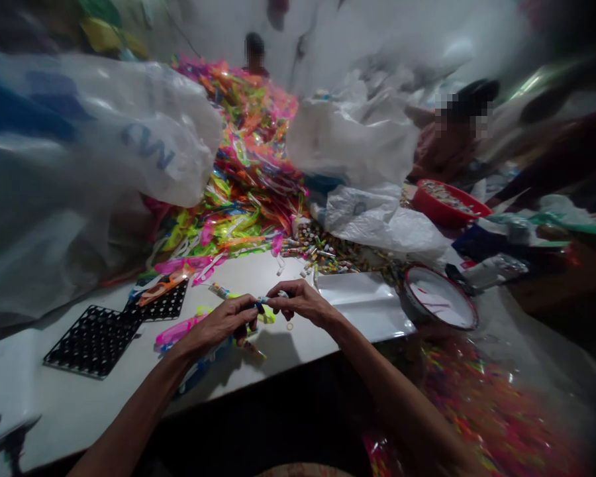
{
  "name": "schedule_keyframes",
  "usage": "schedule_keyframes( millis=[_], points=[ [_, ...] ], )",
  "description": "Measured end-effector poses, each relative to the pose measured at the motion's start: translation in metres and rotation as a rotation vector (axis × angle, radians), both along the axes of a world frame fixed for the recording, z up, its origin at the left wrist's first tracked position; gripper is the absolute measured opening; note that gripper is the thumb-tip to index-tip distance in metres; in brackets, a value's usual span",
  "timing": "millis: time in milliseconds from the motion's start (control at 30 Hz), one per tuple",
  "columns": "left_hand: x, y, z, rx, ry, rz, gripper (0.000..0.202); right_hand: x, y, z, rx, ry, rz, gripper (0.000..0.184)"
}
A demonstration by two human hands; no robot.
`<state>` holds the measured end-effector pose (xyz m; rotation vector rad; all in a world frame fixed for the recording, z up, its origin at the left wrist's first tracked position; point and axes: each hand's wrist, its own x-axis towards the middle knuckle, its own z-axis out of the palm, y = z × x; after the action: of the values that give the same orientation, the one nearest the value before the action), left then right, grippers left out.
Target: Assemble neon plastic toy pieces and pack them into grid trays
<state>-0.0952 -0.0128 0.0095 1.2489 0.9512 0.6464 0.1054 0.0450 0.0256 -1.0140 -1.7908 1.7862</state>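
My left hand [233, 317] and my right hand [300, 301] meet above a white table [298, 348], both with bent, closed fingers. Between their fingertips is a small blue-and-white cylindrical piece [263, 300]; its exact kind does not show. Something dark sits under the left fingers, partly hidden. A pink translucent plastic piece [176, 331] and other bright plastic pieces lie beside and below my left hand. Under the hands, a small patterned tube [255, 350] rests on the table. Near the right fingers lies a small yellowish ring [289, 326].
Bright plastic pieces [243, 192] form a tall heap behind. Patterned tubes [322, 248] are piled ahead. Black perforated trays [94, 341] lie left. To the right are a clear plastic sheet [362, 301], a round white container [440, 298], a red basin [449, 202] and a co-worker [444, 149].
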Motion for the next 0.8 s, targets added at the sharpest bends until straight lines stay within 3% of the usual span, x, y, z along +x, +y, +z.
schedule_keyframes(
  millis=[300,467,667,800],
  points=[
    [-0.002,-0.005,0.015,-0.05,0.048,-0.004,0.019,0.006,0.002,0.009,0.017,-0.046,0.118,0.033],
    [-0.001,-0.006,0.024,-0.027,0.114,-0.067,0.016,0.005,0.002,0.015,0.074,-0.075,0.21,0.033],
    [0.005,-0.011,0.018,-0.011,0.15,-0.096,0.04,0.007,-0.005,0.022,0.192,-0.173,0.251,0.034],
    [0.003,-0.008,0.012,0.035,0.137,-0.145,0.042,0.005,-0.013,0.023,0.215,-0.206,0.197,0.032]
  ],
)
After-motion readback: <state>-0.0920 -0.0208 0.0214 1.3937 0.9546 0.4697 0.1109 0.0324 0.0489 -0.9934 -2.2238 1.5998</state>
